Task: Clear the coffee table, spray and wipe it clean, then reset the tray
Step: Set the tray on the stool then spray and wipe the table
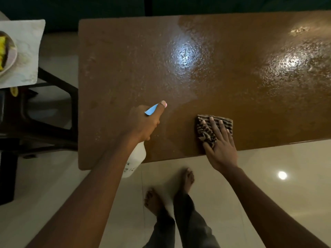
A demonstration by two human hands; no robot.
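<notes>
Left hand grips white plastic spray bottle; right hand, fingers straight, presses striped brown cloth on wet brown bench

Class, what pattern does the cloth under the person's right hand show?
Dark brown and pale zebra-like stripes cover the cloth, seen best in the head view.

Bare arms & feet, dk grey trousers (loose at ankles).

Left hand grips spray bottle; right hand presses striped cloth on wet coffee table.
</notes>
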